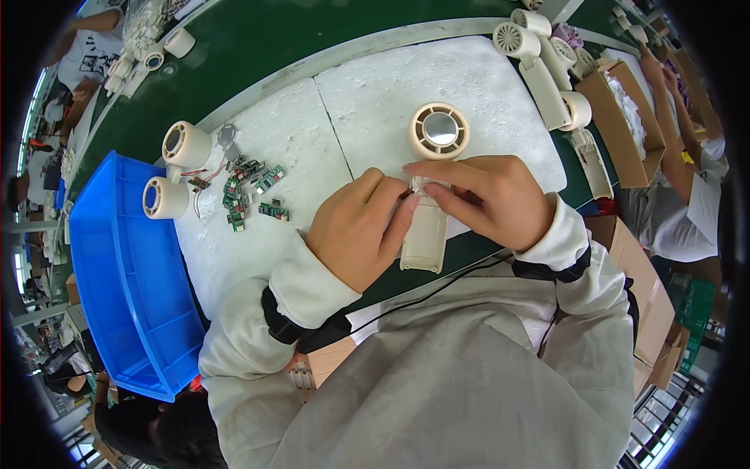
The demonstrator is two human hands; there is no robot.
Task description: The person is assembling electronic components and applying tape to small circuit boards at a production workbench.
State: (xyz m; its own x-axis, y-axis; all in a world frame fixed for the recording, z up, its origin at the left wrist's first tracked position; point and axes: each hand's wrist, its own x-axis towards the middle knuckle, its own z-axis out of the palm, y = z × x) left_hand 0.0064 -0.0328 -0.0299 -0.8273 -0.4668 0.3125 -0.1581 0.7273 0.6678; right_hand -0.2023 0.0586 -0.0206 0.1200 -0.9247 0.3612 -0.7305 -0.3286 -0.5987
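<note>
A cream handheld fan body (424, 246) lies in front of me, its round head (419, 148) pointing away and its handle, an open shell, toward me. The head has a silver disc (441, 130) at its centre. At the neck between head and handle, my left hand (353, 228) is closed in a pinch; what its fingertips hold is too small and covered to make out. My right hand (500, 195) grips the same neck from the right, index finger across its top and thumb bent against it. The fingers hide most of the neck.
White foam sheets (375, 86) cover the green bench. Left of my hands lie several small green circuit boards (234, 195) and two cream fan heads (187, 144) with wires. A blue bin (129, 273) stands at far left. More fan bodies (543, 90) and a cardboard box (625, 125) are right.
</note>
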